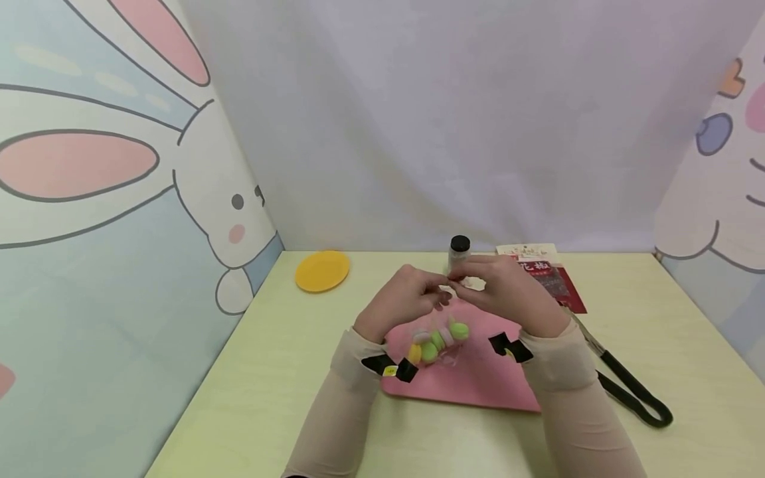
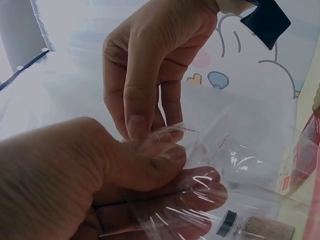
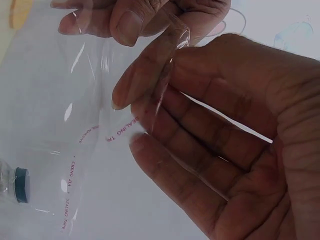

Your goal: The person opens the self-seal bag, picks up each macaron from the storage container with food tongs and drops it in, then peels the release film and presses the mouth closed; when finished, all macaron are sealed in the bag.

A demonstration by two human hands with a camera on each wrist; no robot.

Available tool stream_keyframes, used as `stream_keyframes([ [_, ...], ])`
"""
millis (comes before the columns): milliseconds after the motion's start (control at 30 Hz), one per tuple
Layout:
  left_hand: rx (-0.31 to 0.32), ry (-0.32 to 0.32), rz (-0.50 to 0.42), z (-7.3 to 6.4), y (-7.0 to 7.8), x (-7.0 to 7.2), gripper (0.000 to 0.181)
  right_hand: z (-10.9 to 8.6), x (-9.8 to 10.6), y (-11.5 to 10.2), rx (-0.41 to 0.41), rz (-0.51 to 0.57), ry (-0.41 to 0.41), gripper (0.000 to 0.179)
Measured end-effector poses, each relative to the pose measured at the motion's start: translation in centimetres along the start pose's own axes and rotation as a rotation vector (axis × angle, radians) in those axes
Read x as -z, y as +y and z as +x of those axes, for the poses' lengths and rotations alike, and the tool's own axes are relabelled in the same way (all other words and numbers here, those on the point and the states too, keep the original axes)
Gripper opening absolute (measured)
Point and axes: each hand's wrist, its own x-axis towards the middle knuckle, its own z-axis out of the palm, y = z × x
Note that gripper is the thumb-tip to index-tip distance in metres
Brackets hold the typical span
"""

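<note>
Both hands are raised over a pink cutting board (image 1: 478,382), close together. Between them is a clear plastic bag (image 2: 245,165) with a printed sealing-tape strip along its mouth. My left hand (image 1: 402,302) pinches the bag's edge between thumb and fingers, the film lying over its fingers in the left wrist view. My right hand (image 1: 515,292) holds the flap of the same edge, thumb against the film, other fingers loosely curved. Green, yellow and pale lilac macarons (image 1: 438,341) sit on the board below, with clear film around them. Whether that film belongs to the held bag, I cannot tell.
Behind the hands stands a small jar (image 1: 459,245) with a dark cap. A red spice packet (image 1: 556,282) lies at the back right. Tongs (image 1: 627,385) with black handles lie right of the board, partly behind the right forearm. A yellow plate (image 1: 323,271) is back left.
</note>
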Motion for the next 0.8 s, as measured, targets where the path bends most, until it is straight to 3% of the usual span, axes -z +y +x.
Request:
stream_keyframes([
  [200, 0.014, -0.009, -0.025, -0.1, 0.0, 0.2, 0.026, 0.3, -0.3, -0.4, 0.006, -0.019, -0.008, 0.016],
  [433, -0.022, 0.016, -0.019, 0.1, -0.1, 0.3, 0.020, 0.6, -1.0, -0.4, -0.016, -0.087, 0.024, 0.016],
  [633, -0.025, 0.020, -0.042, 0.2, -0.4, 0.1, 0.019, 0.5, -1.4, 0.0, -0.002, -0.091, 0.075, 0.011],
  [800, 0.006, 0.022, -0.029, 0.2, -0.4, 0.0, 0.019, 0.1, -1.2, 0.8, -0.009, -0.129, 0.160, 0.010],
])
